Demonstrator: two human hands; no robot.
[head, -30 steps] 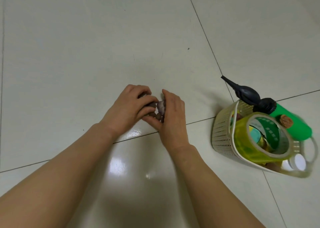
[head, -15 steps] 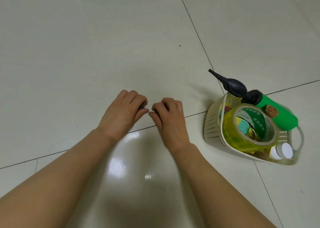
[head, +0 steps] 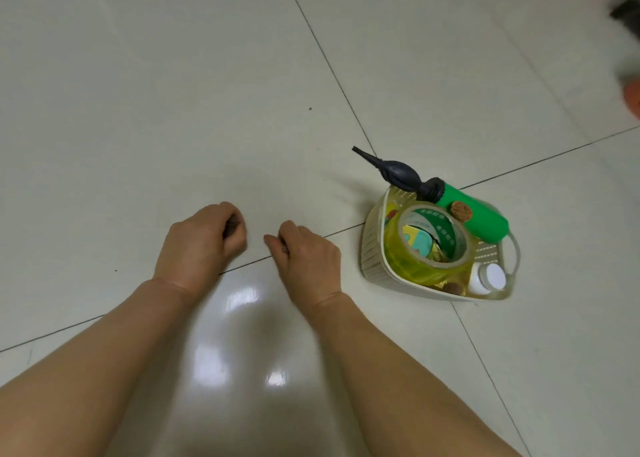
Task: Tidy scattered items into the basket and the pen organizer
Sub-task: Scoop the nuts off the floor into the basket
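My left hand [head: 201, 245] is curled tight over the floor [head: 138, 110], something small and dark showing between the fingers; I can't tell what it is. My right hand [head: 308, 259] sits just beside it, apart, fingers curled too, and whether it holds anything I can't tell. Off to the right of my right hand stands the basket [head: 372, 259], with a tape roll [head: 433, 245], a white-capped bottle [head: 490, 278] and a green pump [head: 481, 221] across its rim.
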